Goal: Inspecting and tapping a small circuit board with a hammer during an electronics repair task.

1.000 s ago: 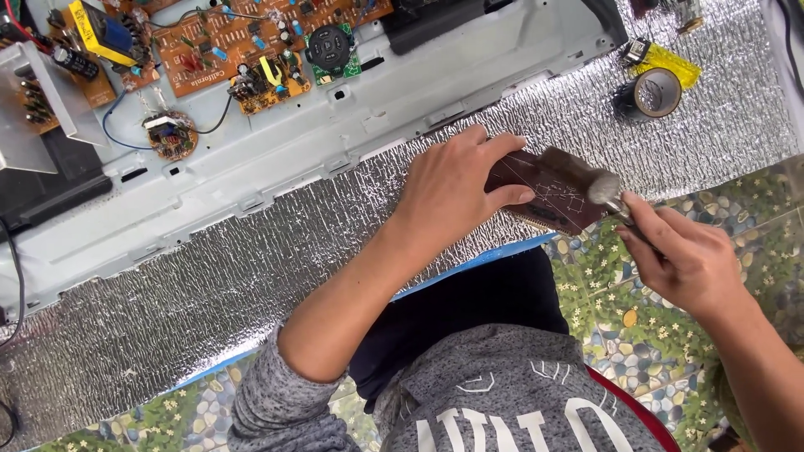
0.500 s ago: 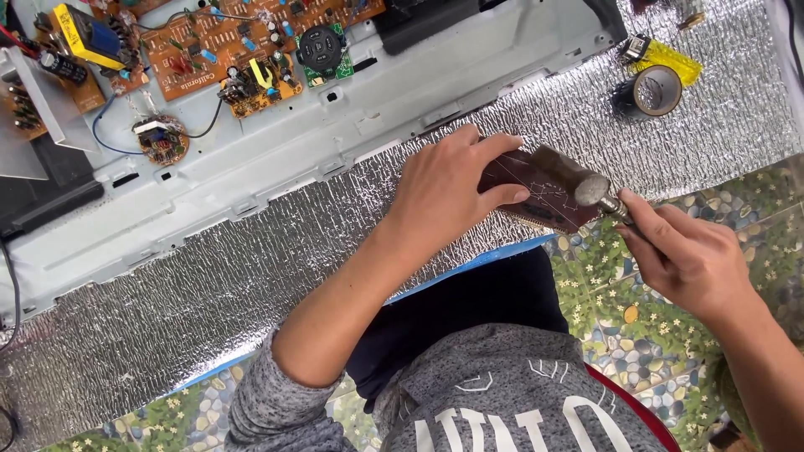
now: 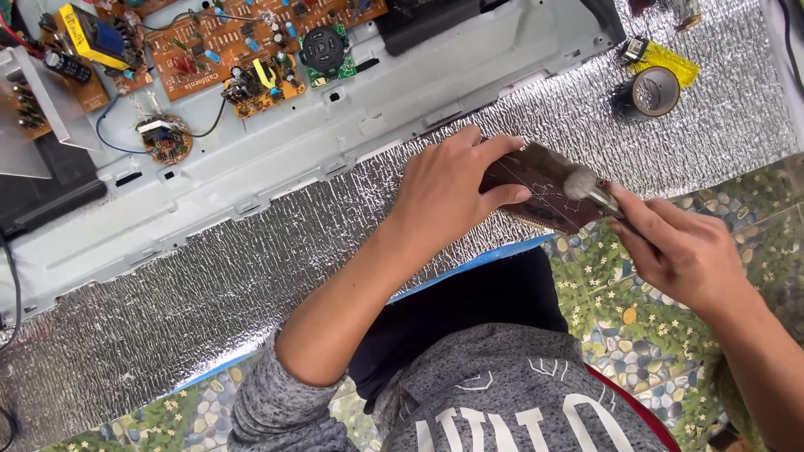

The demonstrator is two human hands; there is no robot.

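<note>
Item: dark brown circuit board (image 3: 536, 191), held flat under the left hand (image 3: 448, 197); its fingers (image 3: 494, 151) are spread over the board's near end and pressed down on it. Small brush (image 3: 586, 186), its grey tuft laid on the board, is pinched between the closed fingers of the right hand (image 3: 678, 251). Silver foil mat (image 3: 251, 285) lies beneath. Beyond the fingers: grey chassis (image 3: 276, 159) carrying orange circuit boards (image 3: 226, 42); tape roll (image 3: 655, 90) past the right hand.

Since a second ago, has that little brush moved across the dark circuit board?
Yes. The brush head has slid along the dark circuit board toward the left hand holding it.
</note>
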